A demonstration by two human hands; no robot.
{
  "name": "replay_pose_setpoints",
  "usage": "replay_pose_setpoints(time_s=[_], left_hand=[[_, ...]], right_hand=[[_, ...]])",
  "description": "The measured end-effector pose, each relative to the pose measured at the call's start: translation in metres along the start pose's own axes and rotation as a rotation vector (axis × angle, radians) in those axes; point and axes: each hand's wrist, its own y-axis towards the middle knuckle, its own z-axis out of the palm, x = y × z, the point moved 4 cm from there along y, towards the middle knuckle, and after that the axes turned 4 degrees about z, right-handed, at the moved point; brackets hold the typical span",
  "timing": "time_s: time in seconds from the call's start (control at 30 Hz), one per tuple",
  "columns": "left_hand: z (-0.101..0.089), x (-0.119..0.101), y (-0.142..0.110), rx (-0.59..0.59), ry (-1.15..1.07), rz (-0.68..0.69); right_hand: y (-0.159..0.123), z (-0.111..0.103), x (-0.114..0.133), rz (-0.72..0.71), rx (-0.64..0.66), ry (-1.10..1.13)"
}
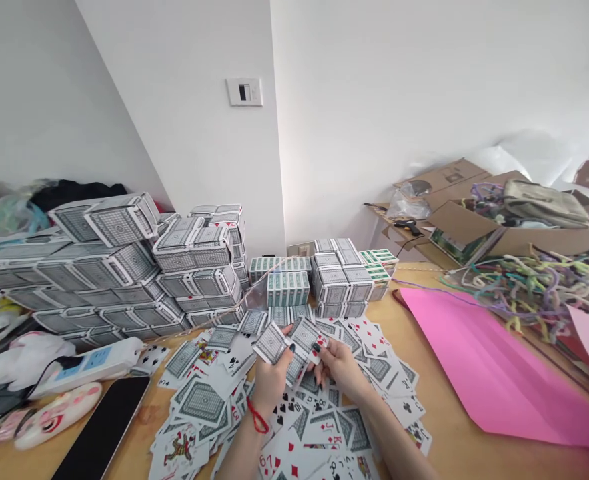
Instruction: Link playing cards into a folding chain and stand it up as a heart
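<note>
Loose playing cards point(209, 407) lie scattered face up and face down over the wooden table point(454, 440). Above them, at the centre, both hands hold a small fan of cards point(294, 343) with grey patterned backs. My left hand point(271, 380), with a red string round the wrist, grips the left side of the fan. My right hand point(339, 367), nails painted dark, pinches the right side. Behind the hands stand stacked card boxes point(194, 267) and green packs point(288, 288).
A pink paper sheet point(479, 360) covers the table's right side, with a heap of coloured pipe cleaners point(524, 280) and cardboard boxes point(474, 213) beyond it. At the left lie a dark tablet point(105, 427), a white device point(91, 363) and soft toys point(49, 417).
</note>
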Motion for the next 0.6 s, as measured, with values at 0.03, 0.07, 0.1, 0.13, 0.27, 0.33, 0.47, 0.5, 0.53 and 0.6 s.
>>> replay_pose_setpoints(time_s=[0.03,0.07,0.1,0.13,0.27,0.33,0.47,0.5,0.53,0.6], left_hand=[[-0.001,0.002,0.001,-0.016,-0.058,-0.038],[-0.001,0.004,0.003,-0.027,-0.129,-0.080],[-0.001,0.006,0.003,-0.032,-0.210,-0.124],[0.000,0.008,0.004,-0.030,-0.291,-0.167],[0.002,0.009,0.003,-0.003,-0.479,-0.277],[0.003,0.009,0.002,0.025,-0.486,-0.290],[0.006,0.010,-0.001,0.097,-0.377,-0.226],[0.007,0.010,-0.002,0.118,-0.335,-0.205],[0.007,0.010,-0.002,0.135,-0.289,-0.186],[0.007,0.010,-0.003,0.162,-0.199,-0.156]], right_hand=[[-0.002,0.000,0.004,0.001,0.042,0.017],[-0.004,0.000,0.008,0.001,0.092,0.038],[-0.006,0.001,0.011,0.001,0.149,0.057],[-0.009,0.001,0.015,0.002,0.199,0.073],[-0.010,-0.001,0.018,0.000,0.211,0.086],[-0.006,-0.005,0.015,-0.026,0.130,0.084],[0.001,-0.011,0.009,-0.073,0.013,0.115],[0.002,-0.011,0.008,-0.073,0.004,0.118],[0.002,-0.011,0.008,-0.070,-0.003,0.112],[0.001,-0.010,0.008,-0.064,-0.030,0.078]])
